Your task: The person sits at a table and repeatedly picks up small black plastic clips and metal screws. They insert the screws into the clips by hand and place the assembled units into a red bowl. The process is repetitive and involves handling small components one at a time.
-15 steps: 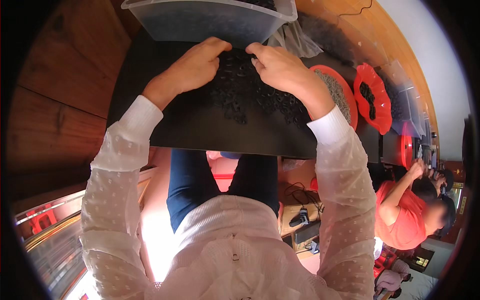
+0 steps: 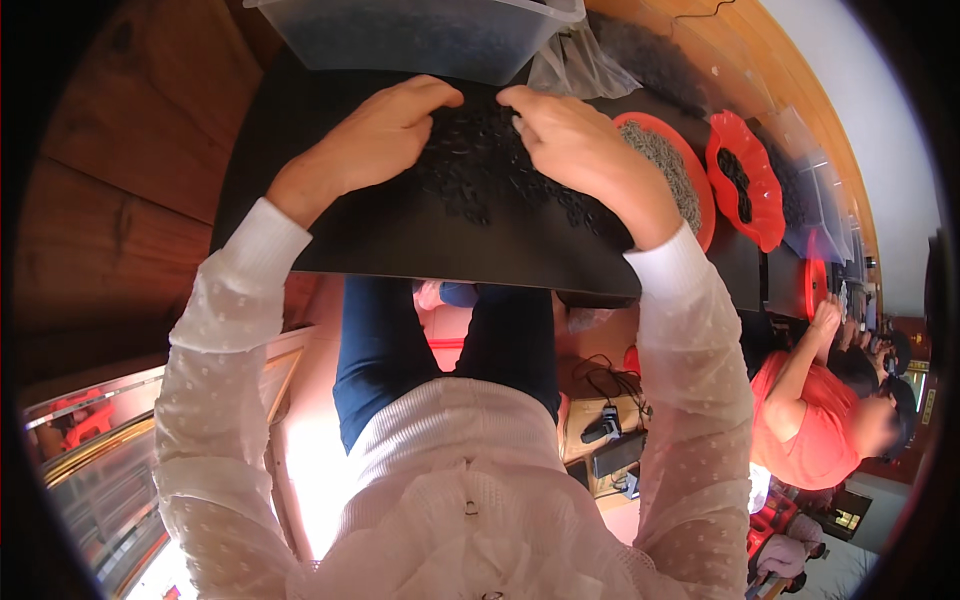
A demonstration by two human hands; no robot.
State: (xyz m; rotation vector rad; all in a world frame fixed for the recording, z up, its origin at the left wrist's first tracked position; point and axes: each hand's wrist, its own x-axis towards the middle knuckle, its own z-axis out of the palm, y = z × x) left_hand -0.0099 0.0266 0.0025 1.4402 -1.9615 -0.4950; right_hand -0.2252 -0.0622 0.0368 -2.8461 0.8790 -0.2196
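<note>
A heap of small black parts (image 2: 490, 170) lies on a black table (image 2: 400, 235) in front of me. My left hand (image 2: 375, 135) rests at the heap's left edge, fingers curled and pinched near its far side. My right hand (image 2: 570, 140) lies on the heap's right side, fingertips bent in at the top. The two hands nearly meet above the heap. Whether either hand holds a part is hidden by the fingers.
A clear plastic bin (image 2: 420, 35) of dark parts stands beyond the heap, with a clear bag (image 2: 575, 65) beside it. To the right are a red plate of grey parts (image 2: 680, 170) and a red scalloped dish (image 2: 745, 175). Another person in a red shirt (image 2: 810, 420) works further right.
Both hands have stayed at the heap; the fingertips have shifted slightly among the black parts.
</note>
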